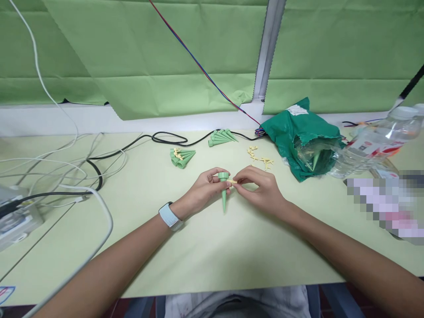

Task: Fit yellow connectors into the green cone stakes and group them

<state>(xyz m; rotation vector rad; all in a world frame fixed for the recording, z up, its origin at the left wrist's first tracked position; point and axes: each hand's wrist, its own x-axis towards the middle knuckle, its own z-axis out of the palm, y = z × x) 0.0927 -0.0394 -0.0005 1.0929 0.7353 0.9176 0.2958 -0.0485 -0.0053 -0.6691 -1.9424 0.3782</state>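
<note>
Upright between the fingers of my left hand is a green cone spike, its wide cap at the top and its tip pointing down. My right hand pinches a small yellow piece against the spike's side, just below the cap. Behind my hands, loose yellow pieces lie on the table. One group of green spikes with yellow pieces on them rests at the back left. Another group of plain green spikes lies farther back.
An open green plastic bag lies at the back right, beside clear plastic bottles. A blurred-out flat object is at the right. White cables and a black cable cross the left side of the table.
</note>
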